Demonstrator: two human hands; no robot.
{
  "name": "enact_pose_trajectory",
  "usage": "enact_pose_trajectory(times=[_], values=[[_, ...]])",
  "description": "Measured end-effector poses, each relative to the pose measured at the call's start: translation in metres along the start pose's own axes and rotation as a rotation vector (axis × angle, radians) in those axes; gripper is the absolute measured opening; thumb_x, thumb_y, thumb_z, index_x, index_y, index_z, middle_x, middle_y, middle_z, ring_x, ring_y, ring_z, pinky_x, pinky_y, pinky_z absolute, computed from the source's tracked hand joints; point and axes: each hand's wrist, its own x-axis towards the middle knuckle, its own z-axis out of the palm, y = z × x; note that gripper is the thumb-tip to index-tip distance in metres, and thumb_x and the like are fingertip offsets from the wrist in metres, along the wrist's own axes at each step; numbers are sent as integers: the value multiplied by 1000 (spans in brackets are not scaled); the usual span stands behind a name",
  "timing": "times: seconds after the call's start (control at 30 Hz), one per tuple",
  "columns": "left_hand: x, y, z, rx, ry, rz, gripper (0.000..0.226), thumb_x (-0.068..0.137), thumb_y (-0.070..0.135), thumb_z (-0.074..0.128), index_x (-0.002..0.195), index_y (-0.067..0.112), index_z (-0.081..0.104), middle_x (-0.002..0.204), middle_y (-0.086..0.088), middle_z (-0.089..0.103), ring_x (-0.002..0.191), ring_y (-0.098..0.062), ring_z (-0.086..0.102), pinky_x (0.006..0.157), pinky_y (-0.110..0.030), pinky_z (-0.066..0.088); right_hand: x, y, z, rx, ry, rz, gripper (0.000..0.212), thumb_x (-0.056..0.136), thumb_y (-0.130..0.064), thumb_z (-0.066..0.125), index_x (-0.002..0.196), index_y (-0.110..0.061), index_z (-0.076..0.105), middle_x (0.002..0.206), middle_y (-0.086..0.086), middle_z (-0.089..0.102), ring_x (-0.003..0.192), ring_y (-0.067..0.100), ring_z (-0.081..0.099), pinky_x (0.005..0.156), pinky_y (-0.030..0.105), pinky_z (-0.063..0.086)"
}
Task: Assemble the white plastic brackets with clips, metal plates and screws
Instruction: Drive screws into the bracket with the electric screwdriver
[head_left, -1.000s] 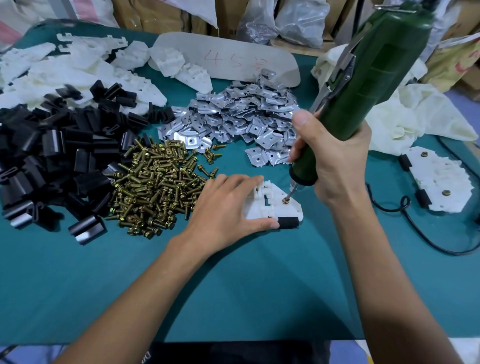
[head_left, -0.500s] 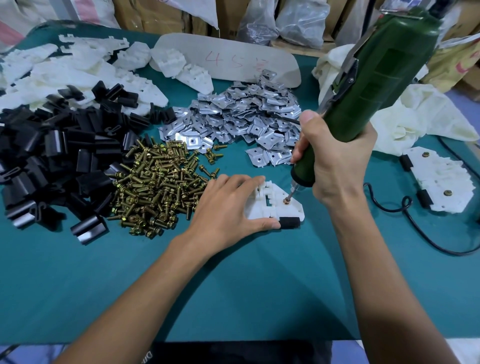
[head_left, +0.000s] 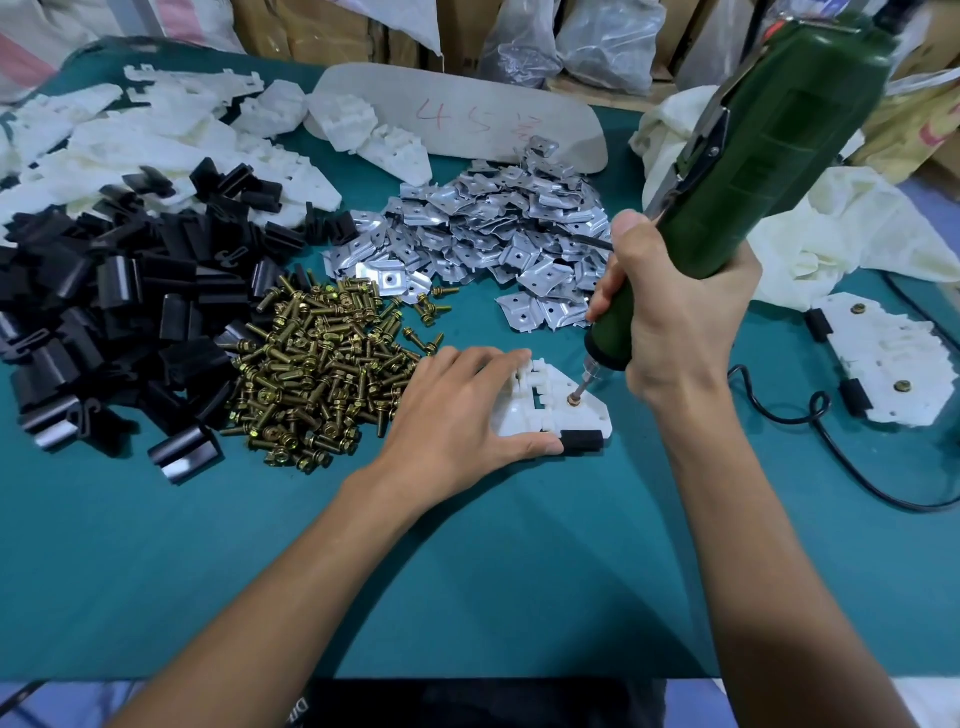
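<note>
A white plastic bracket (head_left: 582, 413) lies flat on the green table, with a black clip (head_left: 583, 441) on its near right corner. My left hand (head_left: 457, 415) presses down on the bracket's left part with straight fingers, covering that half. My right hand (head_left: 675, 317) grips a green electric screwdriver (head_left: 753, 156), tilted to the right. Its bit stands on a brass screw (head_left: 573, 399) in the bracket.
Left of the bracket lie a pile of brass screws (head_left: 317, 374), a heap of black clips (head_left: 104, 301) and white brackets (head_left: 130, 140). Metal plates (head_left: 498, 228) are heaped behind. An assembled bracket (head_left: 883, 358) and a black cable (head_left: 810, 421) lie at right.
The screwdriver has tilted slightly and its bit stays on the screw. My left hand keeps pressing the bracket in the same place.
</note>
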Motion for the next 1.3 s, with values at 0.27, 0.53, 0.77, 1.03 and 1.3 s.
enact_pose_trajectory(times=[0.27,0.53,0.77,1.03,1.3], values=[[-1,2,0,-19,11,-2,98,69,90,45,144,28,48,123,8,57,102,-13,37,95,-30,36,-2,0,-1,-7,7,-27,27,82,-24,79,70,-22,55,52,-1,53,39,22,49,46,33,46],[-2,8,-8,-64,-63,-69,97,66,88,54,145,32,42,131,12,52,108,-12,35,99,-27,30,-2,1,-9,52,34,-15,33,80,-29,83,80,-11,55,57,0,55,43,20,51,49,32,47],[23,24,-39,-74,-295,-11,101,69,64,75,146,34,18,129,1,50,121,-22,39,101,-35,37,0,-16,-25,72,78,-51,33,78,-30,83,79,-9,57,55,4,52,42,23,51,48,32,47],[14,49,-36,385,-187,-145,76,85,85,27,118,18,41,62,5,36,73,-29,61,46,-32,19,-7,-24,-33,85,113,-6,29,79,-30,82,78,-13,60,54,3,54,43,22,50,48,30,46],[16,35,-63,246,-568,183,93,84,25,65,151,50,5,162,11,-10,148,-18,-10,119,-45,8,-5,-26,-46,77,62,172,27,79,-27,79,87,-12,59,61,3,57,51,22,53,54,32,49]])
